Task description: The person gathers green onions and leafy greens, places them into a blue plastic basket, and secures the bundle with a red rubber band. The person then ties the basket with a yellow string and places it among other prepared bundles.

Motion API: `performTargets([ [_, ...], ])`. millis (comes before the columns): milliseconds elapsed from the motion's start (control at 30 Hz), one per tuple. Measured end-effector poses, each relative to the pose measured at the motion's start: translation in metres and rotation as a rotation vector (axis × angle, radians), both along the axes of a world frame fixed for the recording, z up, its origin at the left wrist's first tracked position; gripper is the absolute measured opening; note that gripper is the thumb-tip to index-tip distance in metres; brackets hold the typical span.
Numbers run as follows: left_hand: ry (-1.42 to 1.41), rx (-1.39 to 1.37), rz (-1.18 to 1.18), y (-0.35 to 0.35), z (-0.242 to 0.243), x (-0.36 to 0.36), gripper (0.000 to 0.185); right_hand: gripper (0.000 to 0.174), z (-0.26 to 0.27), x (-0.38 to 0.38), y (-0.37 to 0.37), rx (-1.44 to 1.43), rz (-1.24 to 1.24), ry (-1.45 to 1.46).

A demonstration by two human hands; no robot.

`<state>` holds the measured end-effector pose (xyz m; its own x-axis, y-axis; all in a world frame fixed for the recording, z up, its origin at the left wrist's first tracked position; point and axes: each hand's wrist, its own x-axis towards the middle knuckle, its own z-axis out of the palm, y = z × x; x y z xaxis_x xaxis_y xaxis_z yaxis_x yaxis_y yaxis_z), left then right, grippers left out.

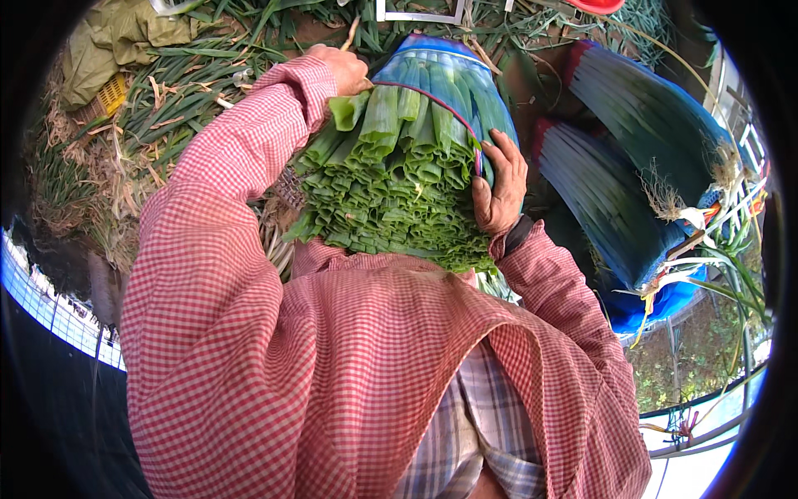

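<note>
A large bundle of green onions (399,187) lies against my body, its cut green leaf ends towards me. A blue mesh bag (436,56) with a dark red edge covers its far part. My left hand (341,70) is at the bag's left edge, fingers curled in and seemingly pinching the rim; the fingertips are partly hidden. On the right side, my right hand (502,181) rests against the bundle and the bag's red edge, fingers spread and thumb apart.
Two filled blue mesh bags of green onions (642,112) (598,193) lie at the right. Loose green onions (187,93) cover the ground at the left, near a yellow plastic crate (112,95) and an olive cloth (118,37). A white metal frame (419,17) stands at the top.
</note>
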<state>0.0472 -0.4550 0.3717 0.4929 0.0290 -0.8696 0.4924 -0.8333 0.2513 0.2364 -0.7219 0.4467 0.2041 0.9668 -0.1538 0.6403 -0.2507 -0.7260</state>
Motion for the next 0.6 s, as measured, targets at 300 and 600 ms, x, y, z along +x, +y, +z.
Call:
performTargets([
  [300, 0.016, 0.15, 0.407, -0.029, -0.054, -0.005, 0.033, 0.048, -0.002, 0.003, 0.004, 0.004, -0.005, -0.001],
  [600, 0.088, 0.184, 1.308, -0.007, -0.104, -0.124, 0.06, 0.051, -0.005, 0.001, 0.0, 0.006, -0.012, 0.021],
])
